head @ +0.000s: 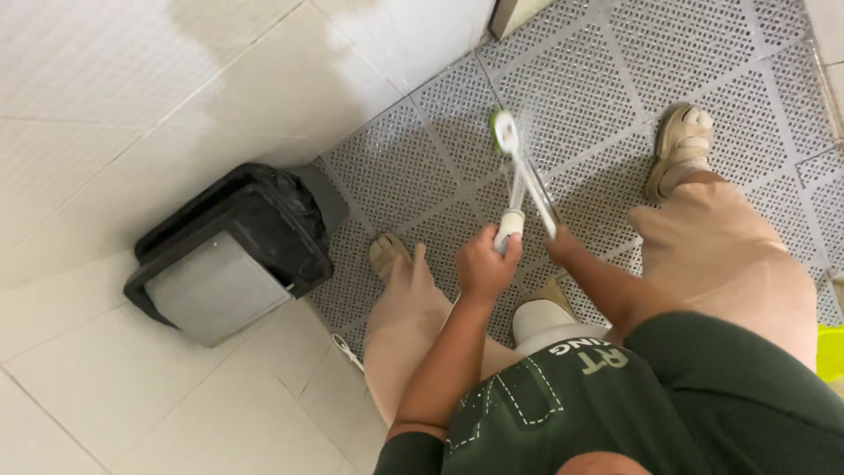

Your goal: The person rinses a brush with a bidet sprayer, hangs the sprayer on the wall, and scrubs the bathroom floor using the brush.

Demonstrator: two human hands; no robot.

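Note:
My left hand (482, 266) is closed around the white grip of a long-handled brush (510, 227). The brush's green and white head (503, 130) points away from me, above the grey perforated floor mat (413, 167). My right hand (564, 247) is just to the right of the left and grips a thin pale rod (538, 198) that runs up towards the brush head; it is blurred. Whether the rod is part of the brush I cannot tell. A white rounded object (538, 320) sits below my hands, between my knees.
A black pedal bin with a grey lid (230, 257) stands against the white tiled wall (105, 105) at the left. My sandalled feet (681, 145) rest on the mat. A yellow-green object (832, 352) shows at the right edge.

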